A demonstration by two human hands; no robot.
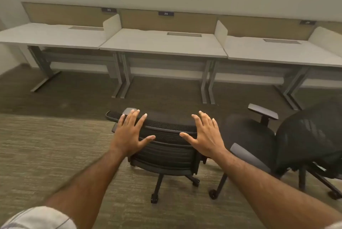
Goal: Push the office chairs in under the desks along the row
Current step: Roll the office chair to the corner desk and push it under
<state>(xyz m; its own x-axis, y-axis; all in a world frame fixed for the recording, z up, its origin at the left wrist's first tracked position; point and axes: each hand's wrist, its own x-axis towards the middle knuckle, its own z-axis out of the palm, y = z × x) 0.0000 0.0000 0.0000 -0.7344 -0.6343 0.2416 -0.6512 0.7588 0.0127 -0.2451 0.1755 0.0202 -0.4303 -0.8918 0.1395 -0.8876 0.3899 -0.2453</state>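
Note:
A black mesh office chair (166, 147) stands on the carpet in front of me, its back toward me, well short of the middle desk (162, 44). My left hand (130, 134) is spread flat over the left top corner of the chair back. My right hand (205, 135) is spread over the right top corner. Both hands have fingers apart and grip nothing; whether they touch the back I cannot tell. A second black chair (303, 141) with grey armrests stands to the right, turned sideways, away from the right desk (281, 51).
Three pale desks run along the wall, with a left desk (50, 37), low dividers and tan back panels. Grey desk legs (124, 77) stand between the bays. Dark carpet lies under the desks, lighter carpet (46, 145) around the chairs.

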